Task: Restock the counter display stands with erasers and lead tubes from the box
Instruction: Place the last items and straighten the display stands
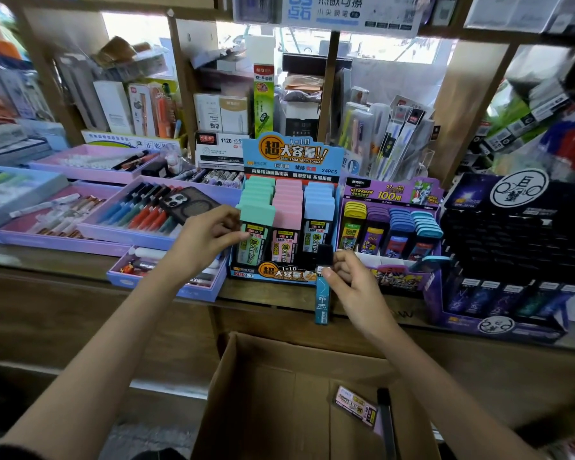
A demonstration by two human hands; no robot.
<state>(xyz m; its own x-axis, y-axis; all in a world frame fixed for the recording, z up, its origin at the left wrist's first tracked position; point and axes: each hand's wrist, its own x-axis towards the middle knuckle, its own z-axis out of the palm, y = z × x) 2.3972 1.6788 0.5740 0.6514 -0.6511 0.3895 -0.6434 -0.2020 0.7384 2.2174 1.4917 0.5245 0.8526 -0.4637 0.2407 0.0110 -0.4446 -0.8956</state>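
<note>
**Seating lead tubes in the counter stands**

We have both hands occupied and apart. The left hand (pixel 210 237) pinches the mint-capped tube (pixel 258 227) at the front of the left column of the blue display stand (pixel 289 151). The right hand (pixel 352 280) pinches a slim teal tube (pixel 322 293) near its dark cap and holds it upright, in front of the counter edge.

1. We judge the step in hand to be settling the mint-capped tube in its column. Press it straight down so that its cap lines up with the row behind; a tilted tube would likely push the pink column beside it.
2. The slim teal tube appears to match the stock in the dark purple stand (pixel 498 313) at the right, not the blue one. Carry it over clear of the purple stand (pixel 392 190) that sits between.
3. The box (pixel 279 376) below holds a pink lead case (pixel 356 406) and a black tube (pixel 384 413); we see no erasers in it.

The wooden counter (pixel 47 270) is crowded. Lilac pen trays (pixel 113 234) lie to the left, with a phone (pixel 183 204) resting on one. Packed shelves rise behind the stands.
</note>
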